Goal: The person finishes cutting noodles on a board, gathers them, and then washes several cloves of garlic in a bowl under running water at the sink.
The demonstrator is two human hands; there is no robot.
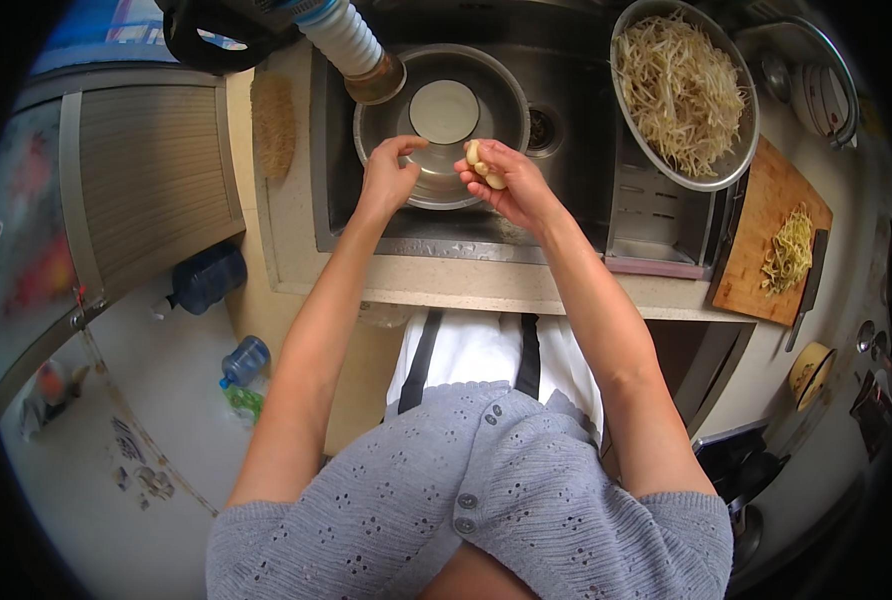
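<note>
Several peeled garlic cloves rest in the fingers of my right hand, above the right side of a round steel basin. My left hand hovers over the basin's near left rim, thumb and fingers apart, with nothing visible between them. Inside the basin sits a small white bowl or dish. The basin stands in a dark sink, left of the drain. From above, a white corrugated faucet hose reaches over the basin's upper left rim.
A steel colander of bean sprouts stands at the sink's right. Beyond it, a wooden cutting board holds a pile of trimmings and a kitchen knife. A loofah-like scrubber lies left of the sink. Bowls occupy a rack.
</note>
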